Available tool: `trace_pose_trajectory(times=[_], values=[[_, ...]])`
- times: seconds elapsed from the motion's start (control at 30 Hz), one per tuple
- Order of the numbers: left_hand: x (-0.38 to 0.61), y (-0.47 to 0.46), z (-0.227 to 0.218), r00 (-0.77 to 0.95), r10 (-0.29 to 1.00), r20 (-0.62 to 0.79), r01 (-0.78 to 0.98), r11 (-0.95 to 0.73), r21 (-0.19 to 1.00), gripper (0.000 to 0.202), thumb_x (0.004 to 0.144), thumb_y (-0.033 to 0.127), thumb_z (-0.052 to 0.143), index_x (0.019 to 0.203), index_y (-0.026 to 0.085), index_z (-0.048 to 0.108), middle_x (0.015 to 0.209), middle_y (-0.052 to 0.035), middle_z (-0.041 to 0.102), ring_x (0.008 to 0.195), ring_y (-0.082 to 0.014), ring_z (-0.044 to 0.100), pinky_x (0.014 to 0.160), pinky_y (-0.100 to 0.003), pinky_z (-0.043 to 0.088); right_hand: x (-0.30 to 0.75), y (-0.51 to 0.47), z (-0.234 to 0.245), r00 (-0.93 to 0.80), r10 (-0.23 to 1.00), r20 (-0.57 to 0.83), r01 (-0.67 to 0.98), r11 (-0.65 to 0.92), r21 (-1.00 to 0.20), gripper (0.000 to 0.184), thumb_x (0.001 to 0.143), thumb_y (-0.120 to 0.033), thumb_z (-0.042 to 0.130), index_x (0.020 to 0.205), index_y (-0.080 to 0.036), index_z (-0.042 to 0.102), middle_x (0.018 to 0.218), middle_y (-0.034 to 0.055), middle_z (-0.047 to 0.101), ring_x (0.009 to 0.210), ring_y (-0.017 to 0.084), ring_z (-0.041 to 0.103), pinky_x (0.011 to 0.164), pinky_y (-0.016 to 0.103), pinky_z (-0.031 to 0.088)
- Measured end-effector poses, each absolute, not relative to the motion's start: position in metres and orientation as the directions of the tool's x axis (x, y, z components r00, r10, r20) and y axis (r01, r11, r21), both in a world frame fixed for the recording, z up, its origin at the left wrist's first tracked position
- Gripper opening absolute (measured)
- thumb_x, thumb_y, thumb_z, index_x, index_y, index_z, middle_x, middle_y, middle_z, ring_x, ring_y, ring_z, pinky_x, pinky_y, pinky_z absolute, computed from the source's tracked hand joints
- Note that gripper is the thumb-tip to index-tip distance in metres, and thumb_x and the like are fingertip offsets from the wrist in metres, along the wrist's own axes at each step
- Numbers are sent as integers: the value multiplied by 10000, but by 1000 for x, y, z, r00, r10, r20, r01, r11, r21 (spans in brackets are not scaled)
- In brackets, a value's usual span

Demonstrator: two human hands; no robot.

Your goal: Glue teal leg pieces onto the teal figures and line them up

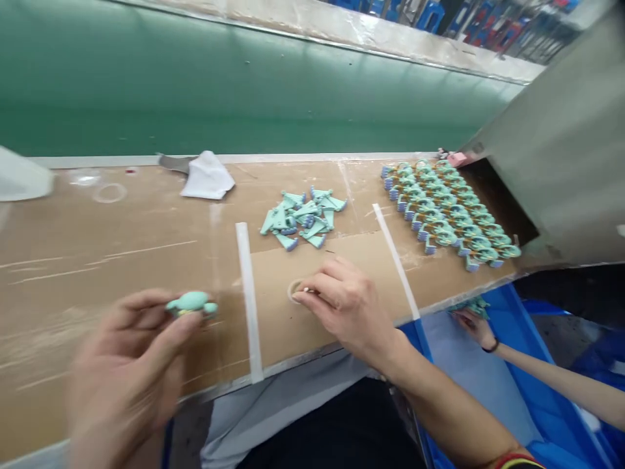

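Raised over the left part of the bench, my left hand (131,371) is closed on a small mint-green plastic toy part (193,301), rounded in the middle with a knob at each end. A bit of yellow shows beneath it. My right hand (346,303) is pinched low over the cardboard at a small pale ring-shaped dish (291,291). A tiny white tip peeks out between its thumb and finger; the rest is hidden. Beyond that hand lies a loose pile of mint-green parts with purple ends (305,216).
Rows of assembled mint-green and purple pieces (444,212) stand at the right. White tape strips (250,303) cross the bench. A white cloth (209,176) lies at the back before a green belt (293,91). Another person's hand (476,329) reaches into a blue bin (517,332).
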State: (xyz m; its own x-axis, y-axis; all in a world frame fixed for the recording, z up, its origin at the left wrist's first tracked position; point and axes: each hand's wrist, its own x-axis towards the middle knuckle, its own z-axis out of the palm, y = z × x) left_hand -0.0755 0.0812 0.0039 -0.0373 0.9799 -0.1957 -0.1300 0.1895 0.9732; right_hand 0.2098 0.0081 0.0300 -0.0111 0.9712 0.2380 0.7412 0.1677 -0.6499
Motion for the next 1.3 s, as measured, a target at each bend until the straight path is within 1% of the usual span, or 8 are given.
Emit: trace_pose_trajectory(times=[0.17,0.27,0.4,0.57,0.77,0.97,1.17,1.3], values=[[-43,59,16,116,935,-334,-414,351,840,593,744,334,1171,1244,248,864,960,-20,887,913,-203,868,910,-303,729,218,3,39,30,976,214,644,145,-751,183,1193,-271,790,1026,-263,865,997,49,817,959,257,726,848,406,534],[-40,47,16,131,932,-338,-434,361,826,473,790,322,1154,1186,224,915,1002,-37,871,991,-175,834,993,-267,689,221,3,44,70,979,193,619,109,-778,155,1171,-271,823,1028,-266,883,950,27,813,882,235,722,767,387,507],[-36,35,19,200,920,-336,-440,391,808,335,830,205,1115,1052,218,865,1111,-37,829,958,-151,793,924,-244,657,219,4,44,57,980,193,655,109,-748,163,1176,-282,815,1033,-261,888,973,41,829,900,248,727,785,399,516],[-28,30,19,255,900,-353,-442,434,785,320,891,268,1088,1094,210,848,1052,-33,795,862,-159,781,820,-265,647,217,3,45,33,980,198,655,129,-745,153,1183,-251,799,1057,-256,886,1007,46,842,945,250,743,811,393,533],[-23,24,20,303,870,-390,-439,490,753,380,815,318,1149,1003,170,854,1022,-43,797,891,-129,724,816,-188,601,224,-3,55,34,984,176,663,110,-741,141,1185,-250,800,1081,-269,892,1044,37,851,935,243,758,796,380,526],[-15,16,21,441,799,-408,-485,595,641,370,979,398,1031,1231,192,855,977,-61,824,875,-214,826,835,-320,680,232,-3,64,-111,986,128,716,168,-678,160,1200,-168,742,1119,-252,852,1079,40,841,1008,255,770,864,376,542],[-4,9,15,374,858,-353,-458,502,734,297,1032,400,984,1247,221,886,971,-26,813,718,-123,747,735,-247,631,233,-2,77,-246,964,101,738,254,-625,200,1258,-170,637,1207,-237,818,1175,56,833,1079,249,768,917,366,558],[-1,7,9,325,896,-302,-405,420,812,229,1060,377,943,1229,230,901,997,-44,847,866,-172,811,880,-284,681,234,0,76,-230,964,132,735,261,-626,165,1248,-178,669,1202,-229,819,1164,53,833,1066,242,766,910,368,558]])
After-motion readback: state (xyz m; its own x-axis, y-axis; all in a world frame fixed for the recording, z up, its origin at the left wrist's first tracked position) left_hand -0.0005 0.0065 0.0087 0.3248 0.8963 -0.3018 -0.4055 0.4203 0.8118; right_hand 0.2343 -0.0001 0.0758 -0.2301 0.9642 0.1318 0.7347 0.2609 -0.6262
